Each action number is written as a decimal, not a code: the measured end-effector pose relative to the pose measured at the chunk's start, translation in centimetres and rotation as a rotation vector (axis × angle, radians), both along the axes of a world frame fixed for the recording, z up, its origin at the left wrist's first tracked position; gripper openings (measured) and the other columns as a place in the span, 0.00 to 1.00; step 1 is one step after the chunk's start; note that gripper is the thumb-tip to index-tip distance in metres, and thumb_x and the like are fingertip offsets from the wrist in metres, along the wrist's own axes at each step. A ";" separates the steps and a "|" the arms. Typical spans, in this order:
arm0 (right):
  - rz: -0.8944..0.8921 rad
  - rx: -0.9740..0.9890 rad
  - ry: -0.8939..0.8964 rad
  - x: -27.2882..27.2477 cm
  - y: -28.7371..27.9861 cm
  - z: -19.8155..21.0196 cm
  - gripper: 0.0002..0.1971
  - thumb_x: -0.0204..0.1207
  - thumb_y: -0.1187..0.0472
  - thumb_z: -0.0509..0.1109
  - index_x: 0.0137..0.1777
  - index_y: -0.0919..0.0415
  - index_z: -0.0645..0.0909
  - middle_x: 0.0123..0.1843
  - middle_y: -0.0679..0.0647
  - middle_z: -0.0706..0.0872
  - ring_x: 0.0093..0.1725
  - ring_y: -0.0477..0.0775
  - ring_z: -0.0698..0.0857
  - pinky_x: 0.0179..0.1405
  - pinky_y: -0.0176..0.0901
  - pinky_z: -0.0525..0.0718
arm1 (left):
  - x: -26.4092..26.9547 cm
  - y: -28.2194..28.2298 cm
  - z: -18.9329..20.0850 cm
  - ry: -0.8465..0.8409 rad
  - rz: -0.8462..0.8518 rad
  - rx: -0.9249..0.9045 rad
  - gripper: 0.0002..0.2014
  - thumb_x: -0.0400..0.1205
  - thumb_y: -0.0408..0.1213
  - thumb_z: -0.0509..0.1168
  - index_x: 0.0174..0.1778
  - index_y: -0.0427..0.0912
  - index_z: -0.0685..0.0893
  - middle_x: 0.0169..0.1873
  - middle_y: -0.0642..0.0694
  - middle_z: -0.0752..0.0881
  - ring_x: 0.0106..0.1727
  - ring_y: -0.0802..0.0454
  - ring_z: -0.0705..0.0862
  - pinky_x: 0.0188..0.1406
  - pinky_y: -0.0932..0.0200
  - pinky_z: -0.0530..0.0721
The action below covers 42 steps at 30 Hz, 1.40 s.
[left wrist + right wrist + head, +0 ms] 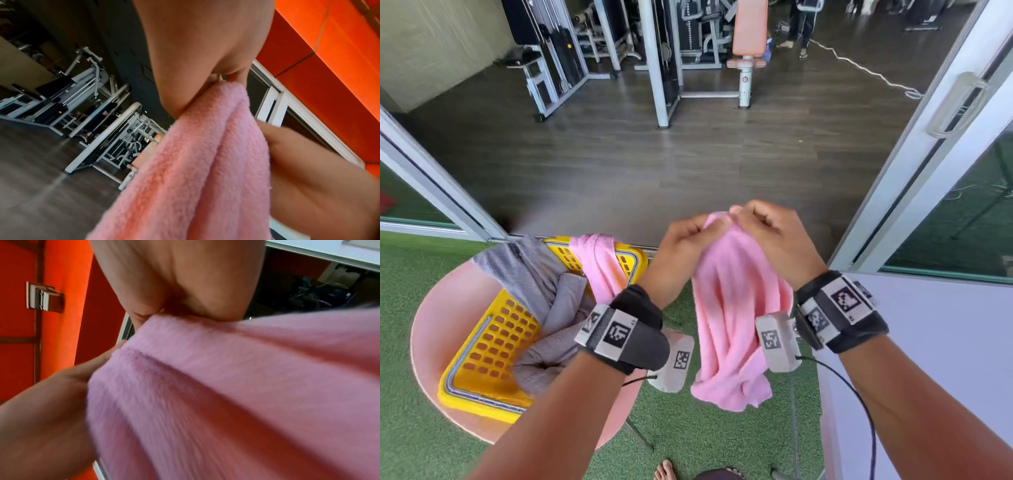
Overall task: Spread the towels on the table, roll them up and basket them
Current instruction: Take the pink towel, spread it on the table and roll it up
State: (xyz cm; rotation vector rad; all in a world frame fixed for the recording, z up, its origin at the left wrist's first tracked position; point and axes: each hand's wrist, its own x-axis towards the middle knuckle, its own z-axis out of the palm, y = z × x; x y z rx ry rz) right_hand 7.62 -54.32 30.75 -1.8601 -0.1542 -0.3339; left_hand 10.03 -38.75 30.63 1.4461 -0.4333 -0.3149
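Head view shows both hands raised in front of the body, side by side, each pinching the top edge of one pink towel [736, 308]. The left hand [681, 253] has its fingers curled over the cloth with the thumb pressed against it; the right hand [774, 240] grips the same bunched edge just beside it, knuckles up. The towel hangs in loose folds between the two forearms, clear of the green turf [709, 435] below.

To the left, a yellow basket [482, 359] sits on a round pink surface [434, 329]. A grey towel [544, 308] is heaped inside it and spills over the far rim, and a second pink towel [599, 267] drapes over the far right corner of the basket. A pale surface [945, 342] lies to the right, beside the right forearm.

Left wrist view looks up along the left hand [197, 48], whose fingers close on the fluffy pink towel [205, 162] at its top fold, the right hand [308, 178] blurred beside it. Right wrist view shows the right hand [174, 280] clamped on the pink towel [226, 394], with the left hand [45, 418] touching the cloth's edge.
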 end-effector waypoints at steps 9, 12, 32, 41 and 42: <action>-0.067 0.033 -0.053 -0.1 -0.8 1.6 0.22 0.82 0.59 0.67 0.27 0.59 0.66 0.27 0.47 0.62 0.30 0.43 0.62 0.29 0.40 0.61 | -0.5 -0.5 -1.4 0.066 -0.217 0.093 0.20 0.82 0.44 0.66 0.50 0.25 0.81 0.46 0.40 0.82 0.51 0.47 0.78 0.55 0.46 0.76; 0.020 0.009 -0.010 0.1 -0.8 1.3 0.15 0.81 0.62 0.69 0.31 0.58 0.78 0.27 0.44 0.73 0.30 0.38 0.70 0.32 0.32 0.68 | 0.0 -0.4 -0.4 0.061 -0.079 -0.031 0.15 0.82 0.36 0.65 0.48 0.23 0.84 0.45 0.36 0.85 0.49 0.45 0.79 0.51 0.51 0.77; 0.137 -0.008 0.097 -0.6 -1.0 0.0 0.19 0.80 0.50 0.67 0.44 0.69 0.82 0.37 0.65 0.82 0.40 0.48 0.76 0.42 0.45 0.71 | 0.7 1.2 -0.4 -0.079 -0.043 0.046 0.10 0.86 0.35 0.60 0.39 0.38 0.79 0.34 0.50 0.78 0.39 0.56 0.74 0.39 0.64 0.73; 0.179 -0.151 0.178 -0.7 -1.3 -1.1 0.22 0.81 0.57 0.69 0.31 0.70 0.67 0.31 0.52 0.62 0.31 0.44 0.63 0.31 0.42 0.59 | 2.5 2.3 0.0 0.021 0.137 -0.141 0.17 0.79 0.42 0.68 0.33 0.35 0.72 0.34 0.39 0.69 0.40 0.49 0.67 0.39 0.53 0.66; 0.156 -0.130 0.141 -0.6 -1.4 -0.5 0.21 0.81 0.58 0.68 0.32 0.71 0.70 0.30 0.54 0.64 0.32 0.44 0.65 0.33 0.42 0.61 | 2.0 2.2 -0.2 0.008 0.074 -0.091 0.12 0.80 0.42 0.68 0.36 0.39 0.78 0.35 0.41 0.75 0.43 0.51 0.72 0.43 0.54 0.70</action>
